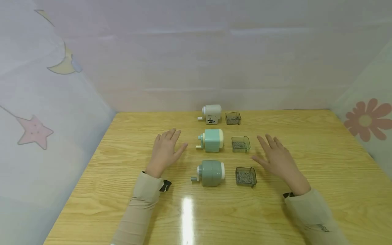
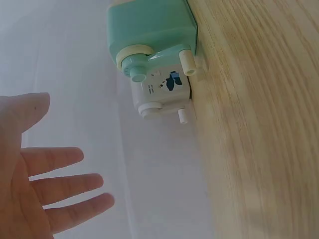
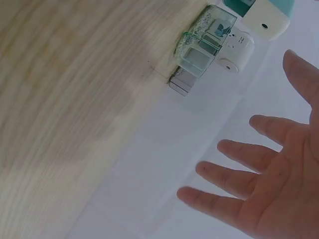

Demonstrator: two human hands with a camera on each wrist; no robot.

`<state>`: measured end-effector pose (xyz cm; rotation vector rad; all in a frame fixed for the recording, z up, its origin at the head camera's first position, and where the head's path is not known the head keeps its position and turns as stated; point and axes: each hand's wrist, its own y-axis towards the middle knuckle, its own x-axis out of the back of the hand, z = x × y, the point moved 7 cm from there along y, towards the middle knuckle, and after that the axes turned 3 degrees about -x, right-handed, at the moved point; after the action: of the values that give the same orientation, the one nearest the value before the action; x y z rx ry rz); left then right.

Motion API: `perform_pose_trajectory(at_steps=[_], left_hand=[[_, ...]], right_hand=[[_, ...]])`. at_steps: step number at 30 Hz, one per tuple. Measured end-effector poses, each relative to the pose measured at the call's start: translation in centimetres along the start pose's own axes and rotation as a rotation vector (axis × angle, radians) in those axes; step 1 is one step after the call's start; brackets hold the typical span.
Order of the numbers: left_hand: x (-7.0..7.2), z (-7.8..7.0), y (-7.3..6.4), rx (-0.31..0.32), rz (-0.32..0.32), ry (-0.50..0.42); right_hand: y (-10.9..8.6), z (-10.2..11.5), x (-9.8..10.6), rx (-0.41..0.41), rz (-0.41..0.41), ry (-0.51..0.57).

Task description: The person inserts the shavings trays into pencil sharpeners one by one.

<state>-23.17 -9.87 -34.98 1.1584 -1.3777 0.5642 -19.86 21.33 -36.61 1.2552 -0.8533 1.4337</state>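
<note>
Three crank pencil sharpeners stand in a column at the table's middle: a grey-white one (image 1: 213,114) at the back, a mint one (image 1: 212,140) in between, and a grey-green one (image 1: 212,173) in front. Their cranks point left. To the right of each lies a clear shavings drawer, the back one (image 1: 233,118), the middle one (image 1: 240,144) and the front one (image 1: 246,176), all with dark shavings inside. My left hand (image 1: 165,149), fingers spread, hovers left of the mint sharpener. Right of the middle drawer, my right hand (image 1: 277,158) is spread too, holding nothing.
The wooden table (image 1: 122,204) meets a pale wall cloth (image 1: 171,68) at the back. Side cloths carry a pink star (image 1: 35,132) on the left and a red flower (image 1: 365,119) on the right. A bright light reflection (image 1: 187,221) lies near the front.
</note>
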Motion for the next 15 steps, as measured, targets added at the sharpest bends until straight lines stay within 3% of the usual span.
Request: perform_pose_trajectory(at_steps=[5, 11, 15], left_hand=[[0.5, -0.5, -0.2, -0.05, -0.098, -0.073], [0.3, -0.6, -0.5, -0.035, -0.086, -0.152], [0.1, -0.9, -0.8, -0.058, -0.081, -0.168]], right_hand=[[-0.3, -0.3, 0.2, 0.007, -0.006, 0.116], [-0.6, -1.2, -0.1, -0.047, 0.034, 0.27], [-0.7, -1.3, -0.3, -0.049, 0.074, 0.316]])
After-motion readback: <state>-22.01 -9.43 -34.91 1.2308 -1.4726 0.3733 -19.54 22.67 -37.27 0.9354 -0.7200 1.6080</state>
